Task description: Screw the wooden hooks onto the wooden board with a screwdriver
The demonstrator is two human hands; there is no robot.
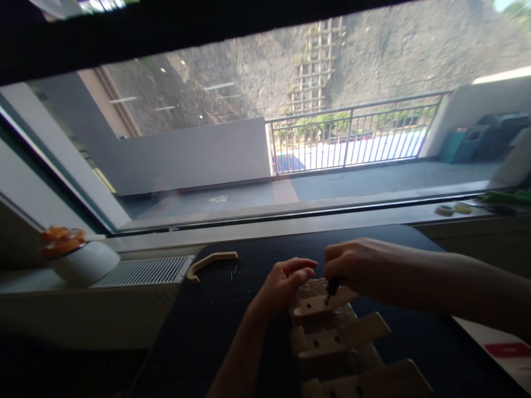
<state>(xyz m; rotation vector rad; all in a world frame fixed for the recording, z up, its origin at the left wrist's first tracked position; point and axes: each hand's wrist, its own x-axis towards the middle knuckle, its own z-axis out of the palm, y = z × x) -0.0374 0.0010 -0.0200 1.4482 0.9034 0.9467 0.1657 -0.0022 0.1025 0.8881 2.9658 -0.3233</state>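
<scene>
My right hand [346, 260] is closed around the dark handle of a screwdriver [333, 286]. Its tip points down at one of the dark holes in the farthest wooden hook piece [311, 305]. Beside that piece on the left is my left hand [288, 282], with its fingers stretched forward and slightly bent and nothing visible between them. Two similar wooden pieces, the middle one [326, 344] and the nearest one [373, 381], lie in a row toward me. Clear, crinkled wrapping [365, 354] shows around and beneath them.
On the dark table [199, 326] lie a loose curved wooden hook [213, 257] and a couple of small screws [233, 272]. A white pot [85, 262] with orange flowers stands left by a radiator grille [145, 272]. Tape rolls [453, 209] sit on the windowsill.
</scene>
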